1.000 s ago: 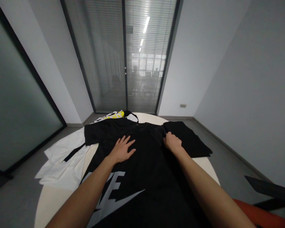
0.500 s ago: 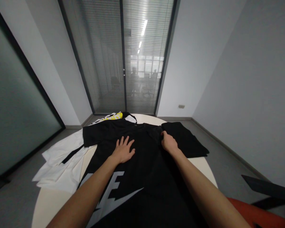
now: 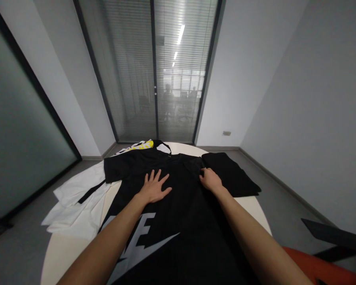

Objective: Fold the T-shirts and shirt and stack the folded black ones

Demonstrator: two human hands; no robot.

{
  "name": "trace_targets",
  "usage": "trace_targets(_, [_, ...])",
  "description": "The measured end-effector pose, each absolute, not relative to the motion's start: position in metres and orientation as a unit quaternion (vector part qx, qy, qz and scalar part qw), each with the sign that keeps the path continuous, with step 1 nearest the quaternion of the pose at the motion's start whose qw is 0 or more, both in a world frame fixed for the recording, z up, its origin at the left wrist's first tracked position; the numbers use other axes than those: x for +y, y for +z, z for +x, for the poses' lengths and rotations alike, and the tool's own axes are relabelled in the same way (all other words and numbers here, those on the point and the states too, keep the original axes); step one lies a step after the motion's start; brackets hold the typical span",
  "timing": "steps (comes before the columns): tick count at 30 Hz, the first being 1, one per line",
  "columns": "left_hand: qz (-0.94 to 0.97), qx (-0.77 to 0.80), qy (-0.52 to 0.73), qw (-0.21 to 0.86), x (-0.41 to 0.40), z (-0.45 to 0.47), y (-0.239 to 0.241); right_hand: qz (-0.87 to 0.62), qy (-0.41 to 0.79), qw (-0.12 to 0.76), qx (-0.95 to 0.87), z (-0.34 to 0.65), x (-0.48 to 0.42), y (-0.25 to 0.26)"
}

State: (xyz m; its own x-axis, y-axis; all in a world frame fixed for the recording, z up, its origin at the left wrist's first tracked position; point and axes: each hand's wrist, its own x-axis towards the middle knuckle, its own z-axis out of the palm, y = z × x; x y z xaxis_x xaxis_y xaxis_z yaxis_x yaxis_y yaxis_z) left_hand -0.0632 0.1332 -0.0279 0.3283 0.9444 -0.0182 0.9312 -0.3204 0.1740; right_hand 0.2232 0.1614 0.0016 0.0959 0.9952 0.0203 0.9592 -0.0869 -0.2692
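Note:
A black T-shirt with a large white logo lies spread on a round pale table, collar at the far side. My left hand rests flat on the shirt's upper chest, fingers spread. At the shirt's right shoulder, my right hand is closed, pinching the black fabric by the sleeve seam. The right sleeve lies spread out to the right of that hand.
White clothing with a black strip lies on the table's left side. A yellow-and-white garment peeks out beyond the collar. An orange chair seat is at lower right. Glass walls with blinds stand behind.
My right hand has shifted slightly left along the shoulder while keeping its grip. My left hand has slid a little toward me. The view has tilted slightly.

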Motion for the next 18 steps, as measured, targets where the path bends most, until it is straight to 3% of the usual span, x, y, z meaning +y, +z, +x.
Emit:
trace_targets(9, [0.812,0.577,0.048,0.066,0.137,-0.066,-0.027,-0.666,0.116,0.113,-0.728,0.239,0.169,0.007])
trace_targets(18, [0.826,0.557,0.060,0.064,0.116,-0.047,-0.024,-0.726,0.078,0.130,-0.670,0.224,0.159,0.015])
